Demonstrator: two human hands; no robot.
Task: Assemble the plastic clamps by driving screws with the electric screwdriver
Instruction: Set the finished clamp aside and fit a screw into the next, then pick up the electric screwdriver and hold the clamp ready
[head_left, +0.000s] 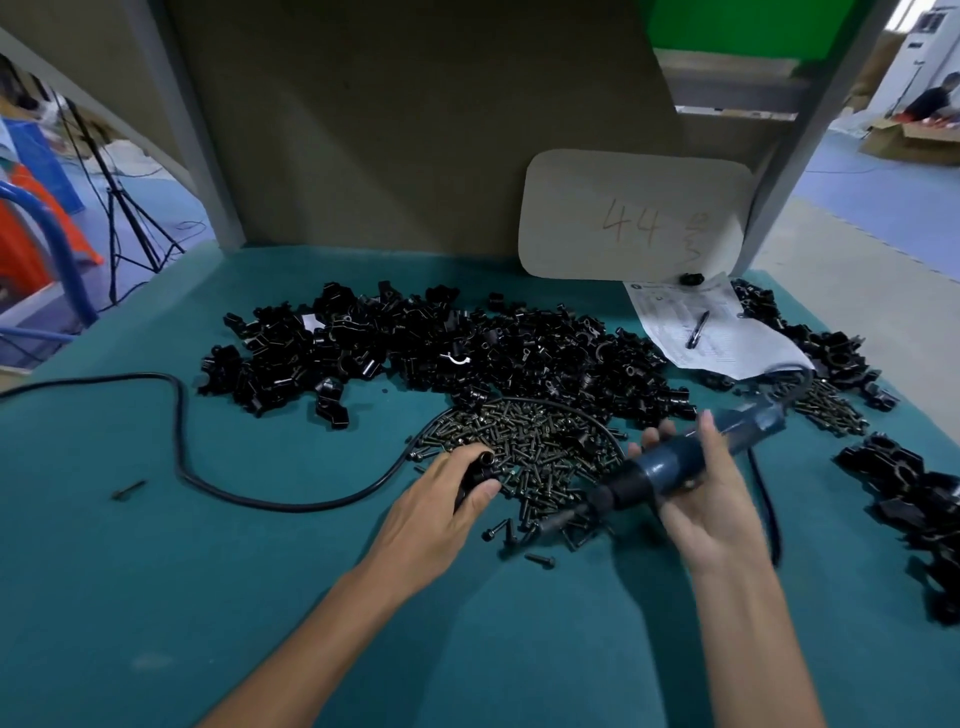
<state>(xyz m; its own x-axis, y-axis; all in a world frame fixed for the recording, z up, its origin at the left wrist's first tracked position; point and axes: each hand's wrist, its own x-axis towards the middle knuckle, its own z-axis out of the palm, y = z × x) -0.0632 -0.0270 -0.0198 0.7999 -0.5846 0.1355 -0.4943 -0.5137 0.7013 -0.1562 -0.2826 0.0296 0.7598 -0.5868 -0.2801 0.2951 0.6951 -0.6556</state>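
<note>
My left hand (447, 493) grips a black plastic clamp (480, 467) at the left edge of a heap of dark screws (524, 447). My right hand (701, 493) holds the blue electric screwdriver (675, 462), tilted with its bit pointing down-left into the screws near the table. A big pile of black clamp parts (441, 348) lies behind the screws. The screwdriver is blurred.
The black power cord (182, 431) loops across the green table (208, 597) at left. More clamps (914, 499) sit at the right edge, and a second screw heap (831, 410). A paper sheet with a pen (698, 327) and a white card (634, 213) stand behind. One loose screw (129, 488) lies far left.
</note>
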